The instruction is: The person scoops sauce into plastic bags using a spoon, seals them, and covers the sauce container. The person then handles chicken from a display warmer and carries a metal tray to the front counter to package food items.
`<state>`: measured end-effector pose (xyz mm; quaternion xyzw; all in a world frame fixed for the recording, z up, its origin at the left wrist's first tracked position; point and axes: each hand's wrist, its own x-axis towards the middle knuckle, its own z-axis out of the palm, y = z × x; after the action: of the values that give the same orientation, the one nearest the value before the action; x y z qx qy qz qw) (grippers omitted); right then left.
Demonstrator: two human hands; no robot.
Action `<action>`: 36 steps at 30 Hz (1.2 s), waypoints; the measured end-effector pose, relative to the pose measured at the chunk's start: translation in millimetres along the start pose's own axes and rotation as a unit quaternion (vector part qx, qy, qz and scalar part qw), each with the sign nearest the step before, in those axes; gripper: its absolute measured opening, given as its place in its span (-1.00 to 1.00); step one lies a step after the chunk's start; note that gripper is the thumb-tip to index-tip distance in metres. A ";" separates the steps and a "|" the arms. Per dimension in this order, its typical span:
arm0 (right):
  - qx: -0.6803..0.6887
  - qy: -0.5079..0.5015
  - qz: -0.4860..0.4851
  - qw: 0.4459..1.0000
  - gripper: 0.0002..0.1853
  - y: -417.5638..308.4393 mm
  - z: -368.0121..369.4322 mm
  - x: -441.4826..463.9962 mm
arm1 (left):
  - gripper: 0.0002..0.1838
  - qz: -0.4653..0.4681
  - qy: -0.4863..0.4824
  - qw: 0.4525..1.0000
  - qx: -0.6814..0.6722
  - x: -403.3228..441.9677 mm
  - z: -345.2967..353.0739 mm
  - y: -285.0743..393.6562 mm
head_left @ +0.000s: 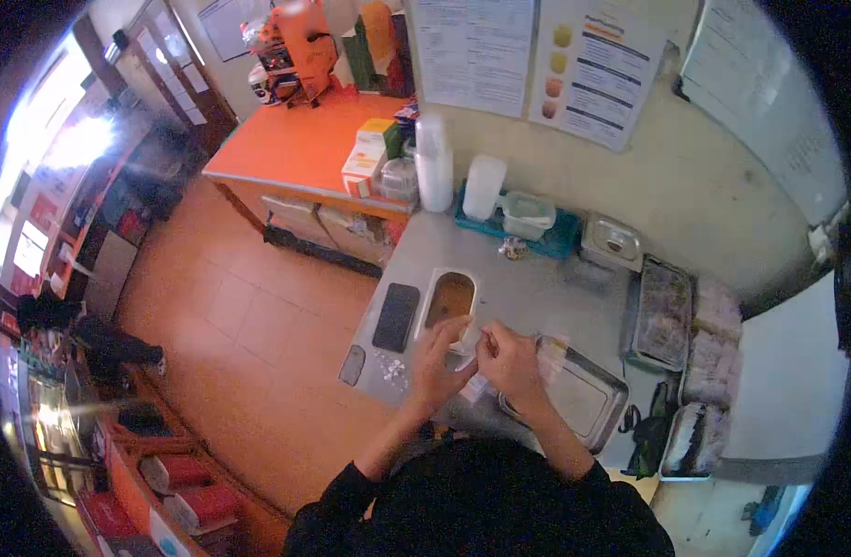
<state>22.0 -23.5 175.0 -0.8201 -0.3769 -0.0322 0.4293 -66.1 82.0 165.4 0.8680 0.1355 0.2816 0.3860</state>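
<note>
My left hand (435,369) is beside the near end of a white rectangular tub (429,316) with brown contents (451,299). Its thumb and fingers are apart, and nothing shows in them. My right hand (512,364) is just to the right, fingers pinched together; whatever is in the pinch is too small to make out. Small pale paper-like pieces (475,388) lie below the hands. A shallow metal tray (588,395) sits by my right wrist. Small white scraps (391,369) are scattered left of my left hand.
A dark phone-like slab (396,317) and a small grey item (352,365) lie near the metal table's left edge. Behind are a teal tray (560,239) with plastic tubs, a tall stack of cups (434,165) and a lidded metal pan (612,239). Covered trays (662,311) stand right.
</note>
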 end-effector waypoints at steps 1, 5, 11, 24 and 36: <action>0.002 -0.004 -0.003 1.000 -0.91 -2.3 2.7 0.8 | -0.35 -0.043 0.009 0.996 -0.081 -3.9 0.7 -3.3; 0.116 -0.073 0.075 0.988 -0.76 -12.8 1.9 11.4 | -0.53 -0.013 0.087 0.994 -0.062 -11.2 -11.6 -14.0; 0.000 -0.167 -0.109 0.980 -0.61 24.6 48.1 3.2 | -0.53 -0.167 0.157 0.965 -0.127 -20.8 -50.1 -38.4; 0.100 -0.072 -0.118 0.985 -0.87 77.1 92.9 12.1 | -0.63 -0.153 0.223 0.950 -0.153 -27.1 -49.5 -70.2; 0.337 0.044 0.235 0.911 -0.71 98.8 88.1 9.3 | -0.86 -0.127 0.192 0.952 -0.201 -29.2 -48.9 -97.3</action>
<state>68.6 11.8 55.9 -0.6894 -0.1421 0.1622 0.6916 -120.3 162.6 108.1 0.6776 0.2565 0.4126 0.5522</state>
